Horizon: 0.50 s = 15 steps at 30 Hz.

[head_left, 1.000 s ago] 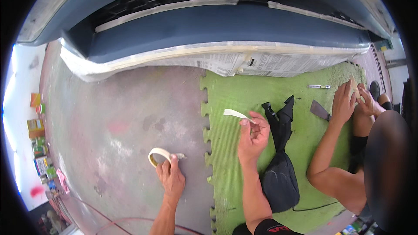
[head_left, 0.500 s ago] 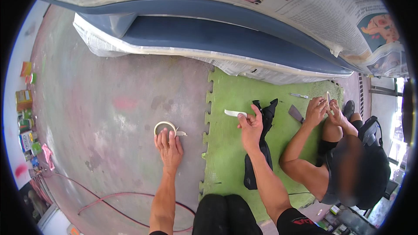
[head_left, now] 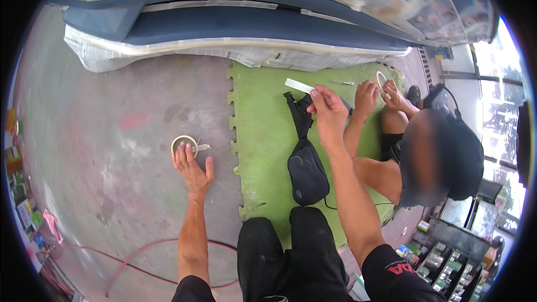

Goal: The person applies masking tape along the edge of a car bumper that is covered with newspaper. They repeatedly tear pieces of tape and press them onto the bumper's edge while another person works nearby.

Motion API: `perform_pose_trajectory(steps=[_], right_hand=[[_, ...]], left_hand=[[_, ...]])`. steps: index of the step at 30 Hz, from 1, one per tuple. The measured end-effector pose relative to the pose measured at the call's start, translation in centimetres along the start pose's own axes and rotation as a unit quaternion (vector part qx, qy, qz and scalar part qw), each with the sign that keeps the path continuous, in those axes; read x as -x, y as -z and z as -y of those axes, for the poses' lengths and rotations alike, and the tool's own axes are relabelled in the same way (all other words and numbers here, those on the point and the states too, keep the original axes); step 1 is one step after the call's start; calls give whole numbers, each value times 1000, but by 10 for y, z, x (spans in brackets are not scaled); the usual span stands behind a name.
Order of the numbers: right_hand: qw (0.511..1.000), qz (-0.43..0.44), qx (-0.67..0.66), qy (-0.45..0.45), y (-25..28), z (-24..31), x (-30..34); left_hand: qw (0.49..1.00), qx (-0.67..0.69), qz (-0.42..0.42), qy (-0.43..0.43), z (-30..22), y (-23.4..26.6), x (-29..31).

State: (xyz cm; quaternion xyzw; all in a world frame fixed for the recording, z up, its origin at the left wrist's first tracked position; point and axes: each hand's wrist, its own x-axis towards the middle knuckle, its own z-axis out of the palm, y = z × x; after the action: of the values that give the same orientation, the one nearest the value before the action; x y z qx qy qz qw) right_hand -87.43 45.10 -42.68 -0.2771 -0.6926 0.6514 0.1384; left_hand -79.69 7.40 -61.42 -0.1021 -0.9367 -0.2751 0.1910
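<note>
My right hand point(head_left: 330, 109) is raised over the green mat and pinches a short strip of pale masking tape point(head_left: 298, 85) by one end. The strip's other end points left, toward the masked panel. My left hand point(head_left: 193, 170) is down at the grey floor, its fingers stretched over a roll of masking tape point(head_left: 184, 138) and its thumb spread apart. A loose torn end sticks out of the roll to the right. Ahead lies a long blue-grey vehicle body panel point(head_left: 257, 25), with newspaper point(head_left: 140, 53) taped along its edges.
Between my arms a black sling bag point(head_left: 307, 173) lies on the green foam mat point(head_left: 257, 134). A co-worker point(head_left: 442, 151) crouches on the right, holding another tape roll point(head_left: 381, 80). A slim pen-like tool point(head_left: 342, 83) lies nearby. A red hose point(head_left: 140, 251) loops at lower left.
The view has shifted, so the scene sits further left and up. My right hand has lifted the tape strip toward the panel. My left thumb has spread away from the roll.
</note>
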Motion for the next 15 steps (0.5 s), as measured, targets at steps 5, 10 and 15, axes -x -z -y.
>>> perform_pose_trajectory(steps=[5,10,15], right_hand=[[998,56,-9,-3,-7,40,-2],[993,114,-19,29,-25,52,-28],[989,137,-42,46,-41,56,-66]], left_hand=[[940,241,-32,239,-116,-1,-102],[806,515,94,277,-213,7,-243],[802,528,131,245,-208,-11,-290]])
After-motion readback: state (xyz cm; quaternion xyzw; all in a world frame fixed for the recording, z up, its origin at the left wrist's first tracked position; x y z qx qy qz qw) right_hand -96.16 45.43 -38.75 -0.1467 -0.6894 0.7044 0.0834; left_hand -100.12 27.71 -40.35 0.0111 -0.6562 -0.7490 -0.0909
